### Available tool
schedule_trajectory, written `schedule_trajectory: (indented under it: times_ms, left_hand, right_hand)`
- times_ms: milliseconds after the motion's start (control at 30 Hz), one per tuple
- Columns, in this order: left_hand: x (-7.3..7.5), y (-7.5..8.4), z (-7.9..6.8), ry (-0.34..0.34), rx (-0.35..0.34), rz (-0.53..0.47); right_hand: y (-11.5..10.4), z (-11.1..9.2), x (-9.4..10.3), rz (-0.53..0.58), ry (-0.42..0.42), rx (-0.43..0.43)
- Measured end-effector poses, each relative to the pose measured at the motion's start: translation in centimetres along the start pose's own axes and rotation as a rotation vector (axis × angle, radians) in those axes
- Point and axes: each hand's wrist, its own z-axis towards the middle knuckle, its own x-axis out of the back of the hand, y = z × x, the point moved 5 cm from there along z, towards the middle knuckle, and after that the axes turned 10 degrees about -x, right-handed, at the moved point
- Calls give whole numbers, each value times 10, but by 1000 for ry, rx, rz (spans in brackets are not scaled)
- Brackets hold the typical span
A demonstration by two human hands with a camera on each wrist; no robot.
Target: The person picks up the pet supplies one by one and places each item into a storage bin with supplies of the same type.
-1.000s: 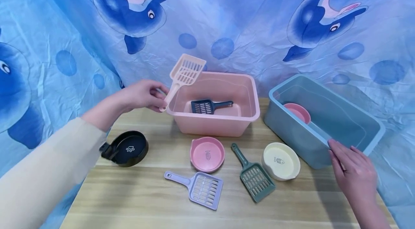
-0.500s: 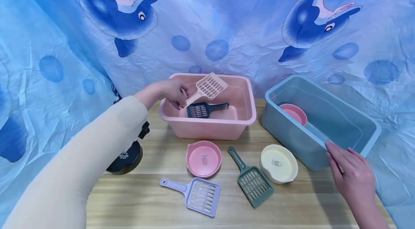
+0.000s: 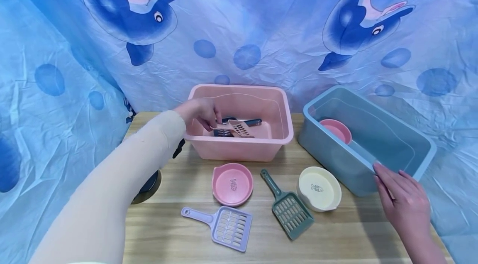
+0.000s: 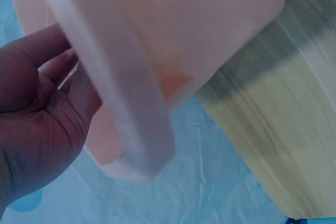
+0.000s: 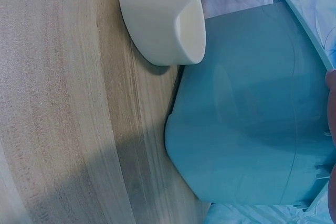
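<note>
My left hand (image 3: pixel 206 113) pinches the handle end of a pale pink litter scoop (image 3: pixel 239 128), low inside the pink litter box (image 3: pixel 239 150). Beneath that scoop, on the box floor, lies a dark blue litter scoop (image 3: pixel 254 122), partly covered. In the left wrist view the box wall hides the fingertips and the scoop; the palm (image 4: pixel 44 114) shows beside the rim. Over at the right, my right hand (image 3: pixel 407 197) rests its straight fingers on the near rim of the blue litter box (image 3: pixel 336 160). A pink bowl (image 3: pixel 337 130) sits inside that box.
On the wooden table (image 3: pixel 179 239) stand a pink bowl (image 3: pixel 232 185) and a cream bowl (image 3: pixel 319 189). A lilac scoop (image 3: pixel 232 227) and a green scoop (image 3: pixel 292 214) lie nearby. My left sleeve (image 3: pixel 101 197) partly hides a black bowl (image 3: pixel 151 187). A blue dolphin-print curtain (image 3: pixel 276 19) hangs behind.
My left hand has carried the pale pink scoop rightward and down, from the pink box's left rim to above the dark blue scoop inside. My right hand has stayed on the blue box's rim.
</note>
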Motion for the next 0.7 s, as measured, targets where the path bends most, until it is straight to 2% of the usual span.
schedule_trajectory:
  times_ms: [167, 300, 433, 567, 700]
  left_hand:
    - [5, -3, -1, 72, -11, -30]
    - [11, 1, -13, 109, -58, -62]
    - [16, 2, -25, 111, -124, -123]
    - [17, 5, -42, 112, -213, -125]
    - [17, 9, -71, 130, -318, -71]
  right_hand:
    - [-2, 1, 0, 4, -4, -6]
    - [-3, 0, 0, 7, -9, -14]
    - [-2, 1, 0, 2, -22, -27]
    - [-2, 1, -1, -1, -21, -32]
    - [-2, 1, -1, 2, -13, -32]
